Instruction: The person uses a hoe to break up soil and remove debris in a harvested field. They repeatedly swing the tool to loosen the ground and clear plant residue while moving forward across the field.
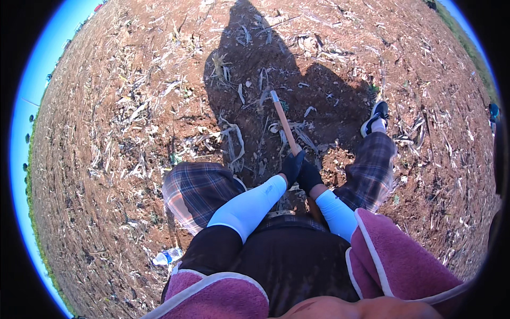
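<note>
Both hands wear dark gloves and meet on one long wooden handle point(286, 127) in front of my body. My left hand point(292, 166) grips it with the fingers closed. My right hand point(309, 175) is closed around it too, right beside the left. The handle leans up and away from the hands, and its far end has a pale, metal-like tip. Part of the wood shows again below the hands, between my legs; what is at that lower end is hidden by my clothing and arms.
Brown soil point(119, 175) strewn with dry corn husks and stalks point(235, 139) surrounds me. My shoe point(374, 117) stands ahead on the right. A clear plastic bottle point(168, 256) lies at the lower left. Part of a person point(494, 113) shows at the far right edge.
</note>
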### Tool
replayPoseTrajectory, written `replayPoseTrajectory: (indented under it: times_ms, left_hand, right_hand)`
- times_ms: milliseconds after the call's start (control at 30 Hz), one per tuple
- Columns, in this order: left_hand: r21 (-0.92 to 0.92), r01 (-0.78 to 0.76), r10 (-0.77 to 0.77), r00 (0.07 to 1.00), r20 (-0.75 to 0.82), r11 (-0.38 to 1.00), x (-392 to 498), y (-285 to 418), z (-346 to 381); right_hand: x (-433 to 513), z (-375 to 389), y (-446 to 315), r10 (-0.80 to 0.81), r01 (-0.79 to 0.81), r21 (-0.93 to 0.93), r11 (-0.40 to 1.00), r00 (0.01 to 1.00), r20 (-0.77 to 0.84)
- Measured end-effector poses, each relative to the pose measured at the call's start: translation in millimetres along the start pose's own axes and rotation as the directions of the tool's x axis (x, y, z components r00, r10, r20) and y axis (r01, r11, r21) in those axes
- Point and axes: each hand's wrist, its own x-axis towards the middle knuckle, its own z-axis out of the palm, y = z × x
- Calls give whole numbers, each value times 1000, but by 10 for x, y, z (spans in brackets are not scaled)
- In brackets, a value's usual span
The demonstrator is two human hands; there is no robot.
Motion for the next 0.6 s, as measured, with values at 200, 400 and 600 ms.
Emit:
replayPoseTrajectory:
  times_ms: [200, 400, 600]
  left_hand:
    - [-111, -85, 87, 996, 13, 990, -17, -21, 34]
    - [-163, -308, 325, 941, 90, 937, -46, 147, 69]
    - [-212, -52, 60, 998, 33, 976, 53, -41, -10]
  right_hand:
    - [-68, -86, -38, -35, 38, 49, 998, 998, -53]
    - [-67, -120, -66, -18, 49, 127, 991, 972, -234]
    - [37, 70, 79, -109, 109, 2, 994, 990, -89]
